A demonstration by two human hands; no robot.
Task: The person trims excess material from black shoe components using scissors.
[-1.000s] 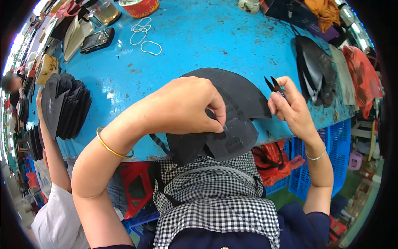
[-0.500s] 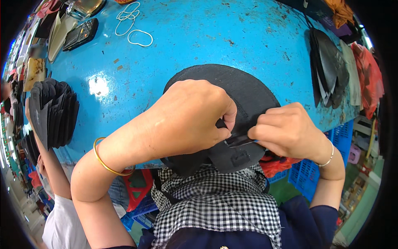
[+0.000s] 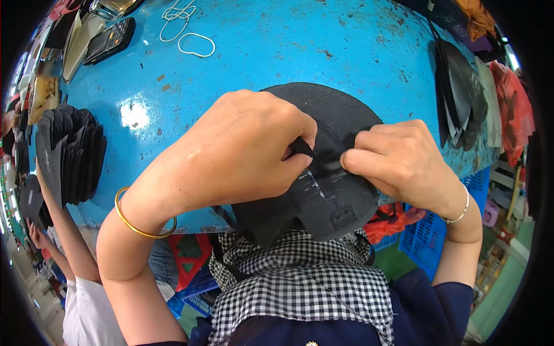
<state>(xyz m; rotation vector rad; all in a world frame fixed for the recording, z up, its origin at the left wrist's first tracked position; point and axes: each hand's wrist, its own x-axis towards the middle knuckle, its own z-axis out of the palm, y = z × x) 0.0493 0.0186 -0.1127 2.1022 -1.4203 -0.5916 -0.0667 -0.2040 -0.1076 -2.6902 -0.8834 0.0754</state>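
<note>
A black, round-edged panel of fabric or leather lies at the near edge of the blue table, partly over my checked apron. Stitch lines cross it, and pale streaks show near its middle. My left hand is closed over the panel, thumb and forefinger pinching a small black flap. Close beside it on the right, my right hand has its fingers curled and pressed together on the panel's right part. What exactly its fingertips grip is hidden. A narrow black strap sticks out at the panel's lower left.
Several black cut pieces stand stacked at the left, near a co-worker's arm. A black calculator-like device and white cord lie far left. Black pieces and a red plastic bag hang right. Blue crates stand below.
Both hands have shifted slightly up and left, and the fold between them has opened flatter, baring the pale-streaked patch. The co-worker's hand at the left has moved lower.
</note>
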